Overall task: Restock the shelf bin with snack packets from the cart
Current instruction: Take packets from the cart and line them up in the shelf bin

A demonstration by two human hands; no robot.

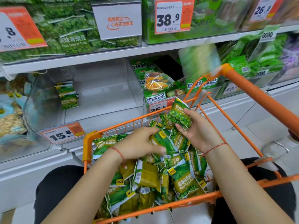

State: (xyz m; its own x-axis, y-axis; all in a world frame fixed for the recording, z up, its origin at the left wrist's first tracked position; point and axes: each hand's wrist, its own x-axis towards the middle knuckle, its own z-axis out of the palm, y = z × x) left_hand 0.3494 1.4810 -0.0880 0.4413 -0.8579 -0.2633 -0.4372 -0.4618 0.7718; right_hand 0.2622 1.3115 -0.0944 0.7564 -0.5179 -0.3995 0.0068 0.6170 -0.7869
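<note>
An orange wire cart point(113, 126) in front of me is heaped with green pea snack packets point(182, 178). My right hand point(199, 130) holds a small stack of packets point(178, 115) upright above the heap. My left hand point(142, 144) reaches into the pile and grips another green packet point(163, 139); its fingertips are blurred. The clear shelf bin point(105, 94) straight ahead, above the 15.8 price tag point(62, 134), holds only a few of the same packets point(68, 96) standing at its left side.
The neighbouring bin to the right holds mixed fruit-and-vegetable crisp bags point(155, 81). Upper shelf bins are full of green pea packs point(72, 39). The cart's orange handle point(258, 94) slants across the right. A bin of pale snacks point(11, 120) is at the left.
</note>
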